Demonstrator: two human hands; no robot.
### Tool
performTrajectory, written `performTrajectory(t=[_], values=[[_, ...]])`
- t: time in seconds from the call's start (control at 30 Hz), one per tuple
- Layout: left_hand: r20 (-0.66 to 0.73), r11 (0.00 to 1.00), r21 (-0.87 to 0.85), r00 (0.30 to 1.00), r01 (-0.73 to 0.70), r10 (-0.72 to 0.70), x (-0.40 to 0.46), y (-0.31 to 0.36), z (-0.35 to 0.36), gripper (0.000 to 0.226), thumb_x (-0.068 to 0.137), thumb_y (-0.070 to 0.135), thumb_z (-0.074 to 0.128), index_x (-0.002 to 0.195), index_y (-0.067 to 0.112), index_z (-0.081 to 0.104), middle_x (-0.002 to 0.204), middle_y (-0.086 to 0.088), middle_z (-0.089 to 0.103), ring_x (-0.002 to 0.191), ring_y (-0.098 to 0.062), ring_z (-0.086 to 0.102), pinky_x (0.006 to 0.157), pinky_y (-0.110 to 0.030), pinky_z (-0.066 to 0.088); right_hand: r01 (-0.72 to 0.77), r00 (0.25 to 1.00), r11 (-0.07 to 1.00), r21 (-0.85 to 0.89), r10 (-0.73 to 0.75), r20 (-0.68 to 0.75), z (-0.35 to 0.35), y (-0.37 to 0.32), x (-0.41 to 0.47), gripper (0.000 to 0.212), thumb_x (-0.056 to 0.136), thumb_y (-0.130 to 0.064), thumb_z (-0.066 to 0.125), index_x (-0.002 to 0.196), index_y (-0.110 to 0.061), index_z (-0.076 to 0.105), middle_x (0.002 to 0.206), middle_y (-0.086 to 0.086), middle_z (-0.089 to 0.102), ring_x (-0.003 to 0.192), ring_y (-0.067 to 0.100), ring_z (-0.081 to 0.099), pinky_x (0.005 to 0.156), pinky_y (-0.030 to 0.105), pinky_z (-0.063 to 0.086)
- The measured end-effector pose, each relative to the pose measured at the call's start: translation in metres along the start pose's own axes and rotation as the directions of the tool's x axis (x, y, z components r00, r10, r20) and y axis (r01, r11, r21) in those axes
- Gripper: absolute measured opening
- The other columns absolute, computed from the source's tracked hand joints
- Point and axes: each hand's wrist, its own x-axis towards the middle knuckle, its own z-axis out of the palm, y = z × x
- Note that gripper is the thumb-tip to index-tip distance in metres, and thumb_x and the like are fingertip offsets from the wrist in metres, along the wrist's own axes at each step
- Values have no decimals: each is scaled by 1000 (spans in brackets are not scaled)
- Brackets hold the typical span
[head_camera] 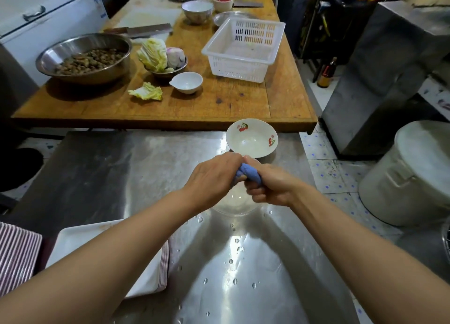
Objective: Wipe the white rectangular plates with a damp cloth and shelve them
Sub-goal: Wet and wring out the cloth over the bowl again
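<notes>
On the wet steel tabletop [243, 263] I see both my left hand [214, 175] and right hand [270, 187] with fingers curled tight, wringing the blue cloth [248, 174] over a clear bowl [233, 202], so next I'd judge wiping the white plates [80, 236] stacked at eight o'clock.

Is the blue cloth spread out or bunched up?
Bunched up: the blue cloth is a tight wad, gripped by the left hand and right hand.
</notes>
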Motion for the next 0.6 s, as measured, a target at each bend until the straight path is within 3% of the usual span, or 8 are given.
performTrajectory(t=[0.1,0.2,0.23,0.27,0.33,0.47,0.6], values=[[124,957,-222,979,188,-164,5,9,-4,24,98,39,42,83,21,46,72,13,43,63,-9,39,55,-22,26,191,934,881,-434,-299,-197,5,-3,3,37,99,-37,40,73,-13,50,56,2,43,49,11,34,47,23,28],[199,817,-455,935,354,-294,13,16,-7,39,100,27,42,62,27,48,58,15,44,55,-3,44,53,-11,33,255,841,776,-577,-472,-263,8,-2,12,37,99,-35,40,69,-16,51,66,7,52,57,16,49,55,30,46],[255,735,-523,902,431,-347,15,15,-4,42,100,27,41,60,22,49,53,13,43,50,-4,41,49,-12,30,246,819,700,-671,-520,-242,6,-1,15,35,99,-34,40,72,-16,54,72,11,56,66,21,54,67,38,51],[334,616,-587,850,526,-407,16,13,-1,42,100,30,40,61,16,49,47,12,40,44,-5,37,45,-15,28,178,799,544,-820,-566,-202,5,-1,18,28,99,-29,41,84,-13,58,83,14,60,78,26,57,79,42,51],[512,325,-649,711,688,-482,17,10,4,45,100,38,37,62,13,44,41,10,33,39,-7,27,39,-19,22,73,763,248,-966,-638,-106,6,-1,25,25,99,-19,42,120,-9,50,108,13,63,99,28,58,91,40,47],[744,-105,-598,502,795,-441,18,7,9,52,100,45,33,55,17,32,39,6,25,34,-8,20,35,-16,17,66,706,51,-996,-708,10,7,4,40,34,100,-14,37,134,-10,38,118,10,61,104,26,58,90,36,47],[868,-377,-474,351,795,-352,21,2,13,53,99,46,33,54,19,28,39,5,23,30,-9,18,34,-11,13,84,690,-51,-995,-718,95,6,10,50,34,98,-12,42,132,-6,45,113,15,64,96,31,62,78,36,47]])
